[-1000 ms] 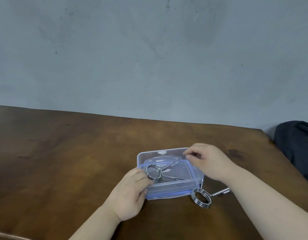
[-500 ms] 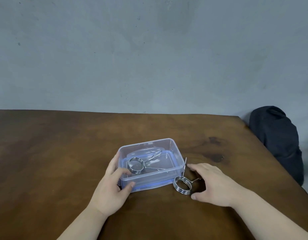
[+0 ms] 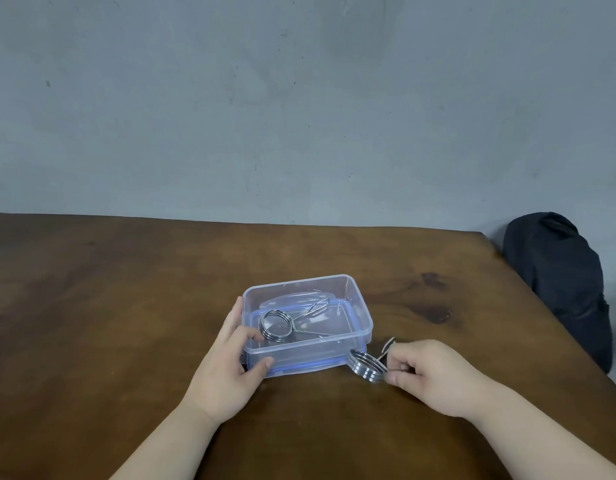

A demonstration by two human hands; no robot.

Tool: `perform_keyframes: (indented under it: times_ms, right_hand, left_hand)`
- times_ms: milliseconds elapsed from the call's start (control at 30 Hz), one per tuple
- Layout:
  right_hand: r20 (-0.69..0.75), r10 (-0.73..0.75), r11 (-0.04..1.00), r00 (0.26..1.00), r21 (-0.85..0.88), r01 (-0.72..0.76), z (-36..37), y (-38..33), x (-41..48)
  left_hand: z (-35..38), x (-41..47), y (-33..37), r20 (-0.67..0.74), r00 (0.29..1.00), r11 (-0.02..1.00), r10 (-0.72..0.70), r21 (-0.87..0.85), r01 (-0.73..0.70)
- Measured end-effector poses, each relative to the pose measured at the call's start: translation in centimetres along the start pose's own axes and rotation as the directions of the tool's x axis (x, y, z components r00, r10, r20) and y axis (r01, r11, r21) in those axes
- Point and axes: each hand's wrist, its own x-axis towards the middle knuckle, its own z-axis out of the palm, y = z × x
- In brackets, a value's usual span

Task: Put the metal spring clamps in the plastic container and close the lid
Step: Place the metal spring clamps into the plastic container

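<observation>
A clear plastic container [image 3: 360, 308] stands open on the brown table, resting on its blue-rimmed lid [image 3: 310, 368]. One metal spring clamp [image 3: 277, 323] lies inside it, coil toward the left. My left hand [image 3: 230, 365] grips the container's near left corner, fingers on the wall and thumb at the front. A second spring clamp [image 3: 365, 366] sits on the table just off the container's near right corner. My right hand [image 3: 427, 372] has closed its fingers on that clamp's handles.
The wooden table [image 3: 126, 323] runs wide to the left and ends at a right edge near a dark bag [image 3: 563, 282]. A grey wall rises behind the table's far edge.
My right hand left the container's far rim, came down to the clamp on the table and closed on its handles. My left hand let go of the clamp inside and grips the container's corner.
</observation>
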Motion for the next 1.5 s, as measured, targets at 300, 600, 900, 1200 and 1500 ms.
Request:
perform_keyframes:
  times_ms: [300, 600, 900, 1200, 1500]
  right_hand:
    - [-0.289, 0.003, 0.981, 0.957, 0.187, 0.053, -4.9, -6.3, 2.5]
    - [-0.006, 0.073, 0.943, 0.997, -0.324, -0.071, -2.6, -11.0, 10.3]
    - [0.116, 0.188, 0.893, 0.975, -0.434, -0.120, 0.3, -11.2, 13.4]
    - [0.201, 0.278, 0.920, 0.940, -0.337, -0.200, 0.2, -10.1, 14.3]
    - [0.227, 0.257, 0.940, 0.939, -0.283, -0.189, -0.4, -9.3, 13.5]
  left_hand:
    - [-0.1, 0.0, 0.0, 0.012, 1.000, 0.999, 0.008, 0.040, -0.009]
    - [-0.2, 0.0, -0.3, -0.009, 0.997, 0.996, 0.078, 0.040, -0.078]
    - [-0.3, 0.1, -1.1, -0.051, 0.984, 0.985, 0.172, 0.027, -0.171]
    - [-0.1, 0.3, -1.7, -0.073, 0.979, 0.982, 0.191, 0.011, -0.191]
    - [0.2, 0.3, -1.9, -0.054, 0.984, 0.986, 0.169, 0.005, -0.169]
